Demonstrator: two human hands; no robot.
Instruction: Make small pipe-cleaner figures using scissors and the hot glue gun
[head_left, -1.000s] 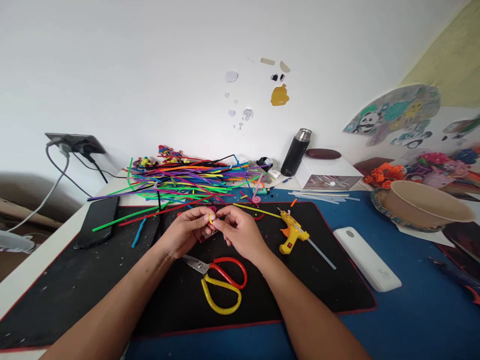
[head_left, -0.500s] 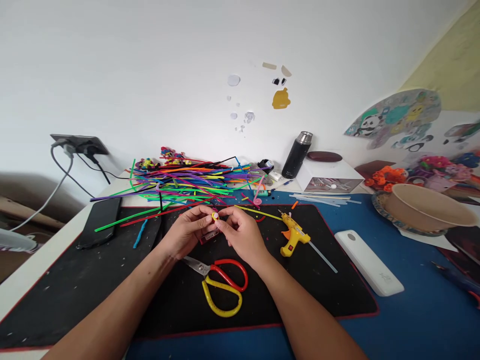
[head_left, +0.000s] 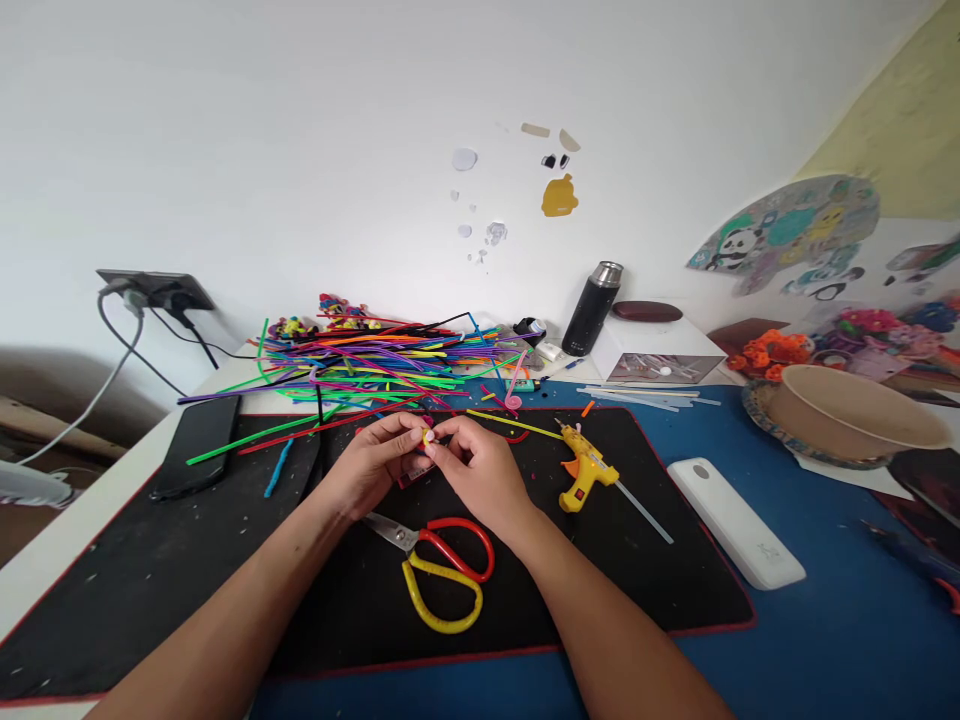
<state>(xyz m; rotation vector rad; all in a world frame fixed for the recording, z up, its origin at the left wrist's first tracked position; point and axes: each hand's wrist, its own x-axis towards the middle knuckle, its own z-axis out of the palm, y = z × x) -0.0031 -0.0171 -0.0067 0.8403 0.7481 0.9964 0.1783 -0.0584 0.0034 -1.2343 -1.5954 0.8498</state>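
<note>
Two bare hands meet above the black mat (head_left: 600, 590), their fingertips close together around a small yellow-and-white piece (head_left: 427, 437). The left hand (head_left: 379, 450) pinches it between thumb and fingers, and the right hand (head_left: 476, 460) has its thumb and forefinger narrowed on the other side of it; its exact shape is too small to make out. Just beneath the fingers lies a small red object (head_left: 412, 477), mostly hidden. Nearer the wearer, between the forearms, a pair of scissors (head_left: 442, 552) with one red and one yellow handle rests on the mat, its blade tips hidden by the left wrist. To the right of the hands lies a yellow glue gun (head_left: 589, 470), a translucent glue stick (head_left: 645, 512) jutting from its back. A white power bank (head_left: 739, 525) sits beyond the mat's right edge, on the blue part of the tabletop (head_left: 720, 680). On the left, a short blue twisted piece (head_left: 278, 468) lies near a black phone (head_left: 196, 445). Behind the hands spreads a heap of coloured pipe cleaners (head_left: 382, 355), with a pink spiral (head_left: 514, 400) by its right end and a tilted-looking black bottle (head_left: 592, 312) farther right.
</note>
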